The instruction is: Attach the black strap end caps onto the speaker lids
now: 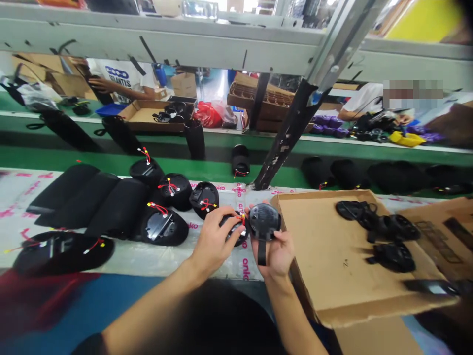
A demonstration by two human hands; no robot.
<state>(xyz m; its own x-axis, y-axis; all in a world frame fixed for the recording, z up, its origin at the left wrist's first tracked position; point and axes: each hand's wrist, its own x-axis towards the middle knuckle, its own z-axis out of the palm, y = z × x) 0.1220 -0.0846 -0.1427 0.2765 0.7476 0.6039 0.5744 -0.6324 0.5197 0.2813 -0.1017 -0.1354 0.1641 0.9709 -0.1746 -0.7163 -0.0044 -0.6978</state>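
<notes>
My left hand (213, 239) is closed at the end of a black cylinder (232, 235), its thumb and fingers pinching around a short red wire lead (241, 221). Beside it, my right hand (278, 249) grips a round black plastic end cap (264, 219), with a black strap (261, 252) hanging down over the palm. The cap and the cylinder are close together; whether a wire joins them I cannot tell. To the left lie several fabric-covered cylinders, such as one with its end facing me (166, 229), with red wires and small connectors sticking out.
At right, a shallow cardboard box (314, 256) holds several black caps (393, 256). A slanted metal post (291, 128) rises behind my hands. Beyond it runs a green conveyor (218, 170) carrying black cylinders. Two people work on the far side, one in a white shirt (127, 79).
</notes>
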